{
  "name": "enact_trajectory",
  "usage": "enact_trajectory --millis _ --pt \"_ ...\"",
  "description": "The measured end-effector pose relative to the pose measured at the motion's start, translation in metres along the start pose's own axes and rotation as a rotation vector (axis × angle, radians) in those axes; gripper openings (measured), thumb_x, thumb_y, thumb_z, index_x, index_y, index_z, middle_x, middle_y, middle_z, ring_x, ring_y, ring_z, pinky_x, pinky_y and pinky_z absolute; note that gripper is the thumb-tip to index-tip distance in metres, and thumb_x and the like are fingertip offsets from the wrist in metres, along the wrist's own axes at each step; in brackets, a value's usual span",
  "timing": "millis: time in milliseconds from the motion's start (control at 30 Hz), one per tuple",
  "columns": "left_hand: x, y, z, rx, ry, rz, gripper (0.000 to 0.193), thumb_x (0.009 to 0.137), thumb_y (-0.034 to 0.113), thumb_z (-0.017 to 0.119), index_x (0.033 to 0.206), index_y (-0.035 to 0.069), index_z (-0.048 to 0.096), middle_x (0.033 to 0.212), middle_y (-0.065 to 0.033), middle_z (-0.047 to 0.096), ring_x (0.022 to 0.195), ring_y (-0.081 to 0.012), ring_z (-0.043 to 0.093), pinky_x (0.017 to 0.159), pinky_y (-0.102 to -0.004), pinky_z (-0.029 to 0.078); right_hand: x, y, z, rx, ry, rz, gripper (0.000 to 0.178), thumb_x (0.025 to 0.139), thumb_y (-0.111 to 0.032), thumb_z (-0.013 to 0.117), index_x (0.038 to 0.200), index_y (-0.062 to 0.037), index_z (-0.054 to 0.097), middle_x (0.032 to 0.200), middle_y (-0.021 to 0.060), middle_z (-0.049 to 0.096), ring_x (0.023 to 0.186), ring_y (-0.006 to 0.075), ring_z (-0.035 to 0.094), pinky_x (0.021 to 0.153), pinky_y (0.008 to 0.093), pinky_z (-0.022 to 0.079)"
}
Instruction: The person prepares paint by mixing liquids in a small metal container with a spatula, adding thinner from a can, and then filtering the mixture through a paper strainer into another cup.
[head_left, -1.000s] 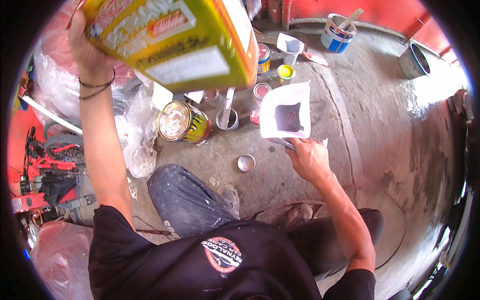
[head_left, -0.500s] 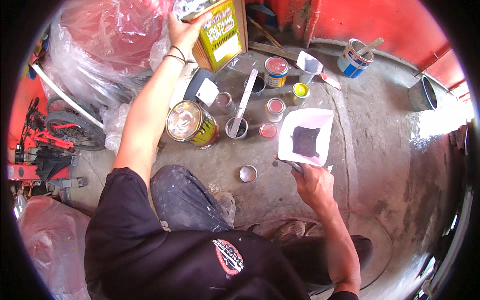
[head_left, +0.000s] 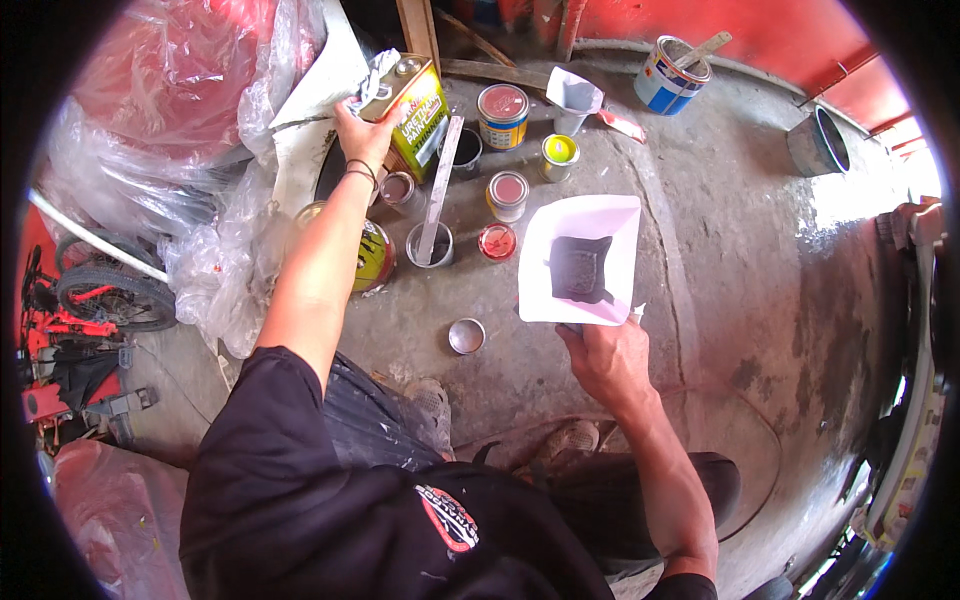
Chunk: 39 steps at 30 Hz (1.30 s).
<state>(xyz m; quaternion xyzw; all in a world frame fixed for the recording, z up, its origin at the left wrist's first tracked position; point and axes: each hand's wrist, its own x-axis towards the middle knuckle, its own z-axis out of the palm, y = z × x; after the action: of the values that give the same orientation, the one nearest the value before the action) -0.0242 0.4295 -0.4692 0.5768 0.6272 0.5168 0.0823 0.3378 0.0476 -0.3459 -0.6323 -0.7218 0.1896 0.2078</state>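
Observation:
My left hand (head_left: pixel 362 138) is closed on the top of a rectangular yellow-and-green metal can (head_left: pixel 425 118), which appears to stand on the floor among the paint tins. A crumpled whitish cloth (head_left: pixel 378 72) lies over the can's top edge, beside my fingers. In front of my body, my right hand (head_left: pixel 608 360) is wrapped round the lower part of a white paper funnel (head_left: pixel 618 270). Its wide mouth faces up, and the bottom inside is dark grey. My fist hides what lies beneath the funnel.
Between my hands stand a cup with a flat stirring stick (head_left: pixel 437 195), a red-topped tin (head_left: pixel 508 195) and a yellow-green paint tin (head_left: pixel 560 155). A round tin (head_left: pixel 375 262) is partly behind my left forearm. Plastic-wrapped bundles (head_left: pixel 190 90) line the left; a blue-and-white bucket (head_left: pixel 668 85) stands far right.
My left hand has lowered the rectangular can from mid-air down among the tins. My right hand still holds the paper funnel, and the whole view has shifted slightly.

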Motion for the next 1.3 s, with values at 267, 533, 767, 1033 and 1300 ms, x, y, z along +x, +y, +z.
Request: enact_trajectory --millis 267,533,767,1033,1300 --pt "0.020 0.016 -0.025 0.234 -0.088 0.034 0.075 0.082 0.065 0.088 0.116 -0.001 0.075 0.127 -0.0271 0.072 0.120 -0.0411 0.068 0.108 -0.0498 0.053 0.001 0.005 0.007 0.006 -0.021 -0.029 0.019 0.098 -0.020 0.077 0.112 -0.0077 0.079 0.086 0.0159 0.076 0.085 0.0378 0.076 0.079 0.0547 0.056" --pt "0.108 0.055 -0.037 -0.800 0.122 -0.302 0.021 0.093 0.021 0.079 0.104 0.004 0.073 0.095 -0.0059 0.075 0.079 -0.0202 0.071 0.069 -0.0351 0.056 0.001 0.010 0.010 -0.020 -0.122 0.031 0.031 0.096 -0.021 0.079 0.124 -0.0087 0.074 0.112 0.0176 0.077 0.098 0.0432 0.075 0.083 0.0547 0.060" --pt "0.185 0.144 -0.126 -1.406 -0.426 -0.089 0.046 0.109 0.031 0.065 0.070 0.033 0.041 0.063 0.0154 0.038 0.051 -0.0072 0.046 0.049 -0.0293 0.041 0.004 0.011 0.012 -0.022 -0.110 0.027 0.024 0.097 -0.022 0.079 0.114 -0.0056 0.076 0.103 0.0204 0.078 0.093 0.0454 0.075 0.081 0.0552 0.060" --pt "0.186 0.090 -0.084 -0.983 -0.106 -0.032 0.021 0.102 0.033 0.075 0.105 0.020 0.059 0.089 0.0021 0.062 0.081 -0.0144 0.066 0.069 -0.0305 0.055 0.005 0.003 0.008 -0.008 -0.092 0.022 0.025 0.097 -0.022 0.078 0.116 -0.0064 0.077 0.106 0.0188 0.078 0.096 0.0434 0.076 0.083 0.0540 0.060" --pt "0.030 0.130 -0.073 0.784 -0.312 0.386 0.063 0.089 0.059 0.084 0.132 0.014 0.076 0.165 -0.0278 0.049 0.139 -0.0465 0.061 0.117 -0.0533 0.050 -0.003 0.018 0.010 -0.027 -0.088 0.006 0.025 0.098 -0.024 0.077 0.119 -0.0094 0.078 0.106 0.0169 0.078 0.094 0.0426 0.076 0.081 0.0540 0.060"
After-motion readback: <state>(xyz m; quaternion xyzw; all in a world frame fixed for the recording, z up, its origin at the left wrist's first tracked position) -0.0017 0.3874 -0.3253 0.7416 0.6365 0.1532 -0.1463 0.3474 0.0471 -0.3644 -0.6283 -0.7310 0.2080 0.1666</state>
